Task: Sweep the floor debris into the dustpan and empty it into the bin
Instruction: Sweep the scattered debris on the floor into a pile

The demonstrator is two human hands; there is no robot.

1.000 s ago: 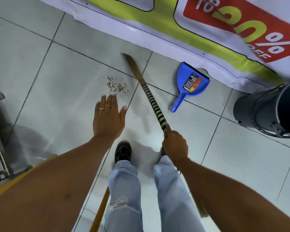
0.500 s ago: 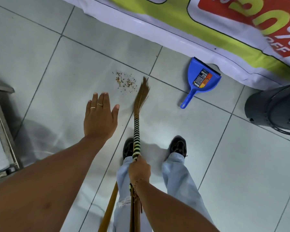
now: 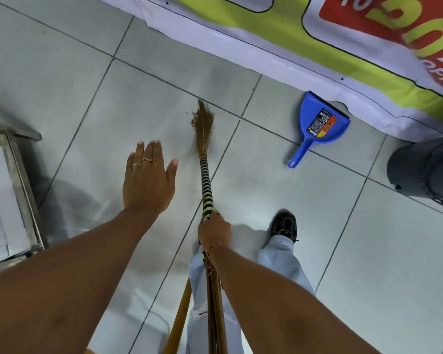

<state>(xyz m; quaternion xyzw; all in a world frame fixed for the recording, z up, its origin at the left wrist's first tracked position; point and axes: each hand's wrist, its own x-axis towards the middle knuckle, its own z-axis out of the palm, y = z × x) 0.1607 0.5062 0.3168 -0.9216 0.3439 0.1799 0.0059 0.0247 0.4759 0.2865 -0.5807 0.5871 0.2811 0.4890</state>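
Seen from above, tiled floor (image 3: 368, 264). Right hand (image 3: 214, 232) clenched round striped handle of broom (image 3: 205, 175), bristles touching small brown debris (image 3: 192, 118) on floor. Left hand (image 3: 148, 178) released, fingers spread flat, hovering just left of broom w/ nothing in it. Blue dustpan (image 3: 317, 123) lying on floor to right, well apart from debris, against banner (image 3: 241, 39) edge. Dark bin (image 3: 425, 169) at far right, near dustpan.

The broom (image 3: 204, 129) bristles now reach the debris (image 3: 192, 116), covering most of the scatter that lay clear to their left half a second ago.
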